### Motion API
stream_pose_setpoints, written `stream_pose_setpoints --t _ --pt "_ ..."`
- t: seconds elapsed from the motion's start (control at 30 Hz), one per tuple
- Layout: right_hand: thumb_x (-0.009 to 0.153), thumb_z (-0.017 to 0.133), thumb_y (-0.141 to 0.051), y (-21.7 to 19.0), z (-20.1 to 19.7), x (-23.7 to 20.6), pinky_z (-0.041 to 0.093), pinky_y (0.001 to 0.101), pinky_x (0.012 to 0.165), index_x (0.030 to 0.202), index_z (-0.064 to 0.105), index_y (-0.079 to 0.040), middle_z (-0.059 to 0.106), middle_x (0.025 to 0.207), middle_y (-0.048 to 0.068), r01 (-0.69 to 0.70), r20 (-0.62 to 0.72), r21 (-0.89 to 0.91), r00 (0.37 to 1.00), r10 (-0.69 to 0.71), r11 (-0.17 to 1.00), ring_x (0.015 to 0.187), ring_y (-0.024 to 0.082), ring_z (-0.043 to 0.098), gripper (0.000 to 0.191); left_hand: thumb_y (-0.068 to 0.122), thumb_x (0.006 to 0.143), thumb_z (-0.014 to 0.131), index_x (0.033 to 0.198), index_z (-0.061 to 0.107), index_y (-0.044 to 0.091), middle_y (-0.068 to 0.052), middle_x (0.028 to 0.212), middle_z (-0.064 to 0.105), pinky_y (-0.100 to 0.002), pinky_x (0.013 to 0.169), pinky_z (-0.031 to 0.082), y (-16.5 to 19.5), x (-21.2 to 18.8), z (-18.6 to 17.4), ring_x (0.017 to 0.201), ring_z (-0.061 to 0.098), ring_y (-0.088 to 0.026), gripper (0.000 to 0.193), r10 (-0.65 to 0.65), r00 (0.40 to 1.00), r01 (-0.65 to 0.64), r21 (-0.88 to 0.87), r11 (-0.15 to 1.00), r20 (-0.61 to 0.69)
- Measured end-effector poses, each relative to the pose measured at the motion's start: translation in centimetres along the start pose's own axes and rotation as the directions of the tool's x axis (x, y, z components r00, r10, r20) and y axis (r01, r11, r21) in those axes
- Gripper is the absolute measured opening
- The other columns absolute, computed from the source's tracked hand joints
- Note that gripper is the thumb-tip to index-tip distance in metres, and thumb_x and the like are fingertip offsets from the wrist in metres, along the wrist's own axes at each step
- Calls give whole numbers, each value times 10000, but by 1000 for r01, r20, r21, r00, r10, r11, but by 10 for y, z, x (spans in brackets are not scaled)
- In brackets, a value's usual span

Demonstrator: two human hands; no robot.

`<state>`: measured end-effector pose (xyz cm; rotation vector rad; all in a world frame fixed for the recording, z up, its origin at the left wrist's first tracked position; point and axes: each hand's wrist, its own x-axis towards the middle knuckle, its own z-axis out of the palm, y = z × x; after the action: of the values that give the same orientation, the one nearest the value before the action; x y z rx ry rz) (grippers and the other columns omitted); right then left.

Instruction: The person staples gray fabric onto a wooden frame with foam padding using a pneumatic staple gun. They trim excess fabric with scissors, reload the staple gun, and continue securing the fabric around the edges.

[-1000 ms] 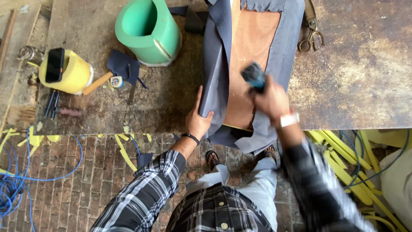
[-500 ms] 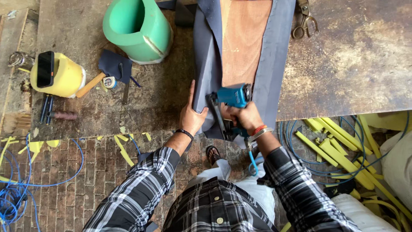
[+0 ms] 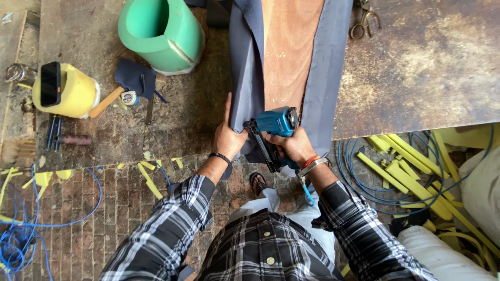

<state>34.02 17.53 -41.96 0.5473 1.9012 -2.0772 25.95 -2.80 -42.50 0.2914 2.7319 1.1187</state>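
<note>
A brown wooden board (image 3: 288, 47) lies on the worn workbench (image 3: 427, 73), wrapped at its sides in grey-blue fabric (image 3: 245, 67). My left hand (image 3: 228, 136) lies flat on the fabric's near left edge, thumb hooked under the fold, pressing it down. My right hand (image 3: 294, 147) grips a blue pneumatic stapler (image 3: 273, 130), whose black nose points left at the fabric's near corner, right beside my left hand. A blue air hose (image 3: 308, 195) hangs from the tool's handle.
On the bench: a green foam cylinder (image 3: 159, 31), a yellow container (image 3: 67, 91) with a black phone on it, a wooden-handled hammer (image 3: 107, 101), a tape roll (image 3: 129, 97), scissors (image 3: 363, 23). Yellow strips (image 3: 406, 177) and blue hose coils (image 3: 21, 229) lie on the brick floor.
My right hand brought the stapler from over the board down to the fabric's near edge and lowered its nose beside my left hand, which stayed on the fabric.
</note>
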Motion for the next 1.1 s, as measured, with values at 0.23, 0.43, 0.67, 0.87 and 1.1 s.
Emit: stream_pose_setpoints --t 0.23,0.43,0.67,0.87,1.1 --pt "778 856 -262 -32 -64 -35 456 306 486 880 744 -42 673 670 27 -49 -285 -143 958 7 988 526 113 567 267 137 754 831 1604 306 306 -226 1226 713 -406 921 599 -10 -13 -17 1101 736 -373 1014 59 996 -67 -108 992 -72" --pt "707 856 -419 -55 -227 -15 578 432 793 1191 701 -43 770 927 187 -132 -363 -679 916 -173 723 864 299 756 633 156 686 890 1514 470 102 -177 1355 667 -381 1004 518 -78 -50 -104 1189 667 -262 930 80 997 -79 -112 991 1" --pt "801 807 -335 -22 -352 67 529 511 921 1444 588 -172 703 1172 254 -250 -402 -839 883 -242 483 1093 454 661 699 53 709 851 1438 620 84 -173 1321 697 -415 991 527 -72 -64 -115 1157 669 -306 767 -322 812 336 -61 940 -487" --pt "796 754 -292 1 -366 94 521 509 911 1421 634 -271 645 1242 209 -288 -488 -812 813 -319 508 1130 417 633 636 -11 839 777 1442 545 5 -226 1398 599 -457 1076 494 -6 -95 -50 1283 594 -369 646 -95 536 355 121 927 -839" --pt "856 704 -172 -46 -333 151 528 453 1005 1057 799 -140 643 1229 160 117 -365 -817 653 -663 564 1171 370 631 225 35 896 709 1324 639 38 -142 1264 714 -376 1030 557 23 -127 -23 1168 697 -273 434 -364 686 333 -173 927 -630"
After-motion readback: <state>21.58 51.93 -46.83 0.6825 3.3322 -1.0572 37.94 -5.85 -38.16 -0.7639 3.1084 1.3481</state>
